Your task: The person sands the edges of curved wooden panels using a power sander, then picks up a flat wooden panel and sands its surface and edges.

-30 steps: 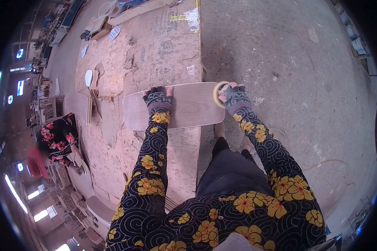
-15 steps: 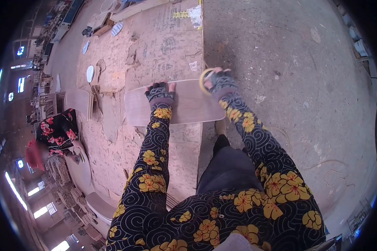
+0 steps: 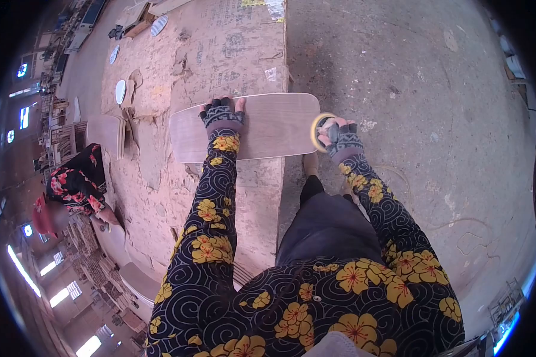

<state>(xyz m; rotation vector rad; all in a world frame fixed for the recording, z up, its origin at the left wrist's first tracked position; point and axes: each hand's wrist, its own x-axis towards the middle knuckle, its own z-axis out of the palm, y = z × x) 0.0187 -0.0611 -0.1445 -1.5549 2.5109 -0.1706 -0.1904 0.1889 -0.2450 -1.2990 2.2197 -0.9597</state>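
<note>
A flat wooden board (image 3: 274, 128) with rounded corners lies across the table edge, its right part overhanging. My left hand (image 3: 222, 114), in a patterned fingerless glove, rests on the board's left half with fingers spread. At the board's right end, my right hand (image 3: 338, 135), gloved the same way, is closed round a yellow ring-shaped tool (image 3: 314, 133). The ring stands on edge against the board's end. Its inner side is partly hidden by my fingers.
The worn table (image 3: 220, 202) extends to the left, with stacked boards (image 3: 105, 134) and small oval pieces (image 3: 120, 91). A co-worker (image 3: 77, 190) bends over the table's far left side. Concrete floor (image 3: 411, 119) lies to the right.
My right hand and the ring have moved right and down, from the board's upper right corner to its right end. Board and left hand appear slightly higher and further left.
</note>
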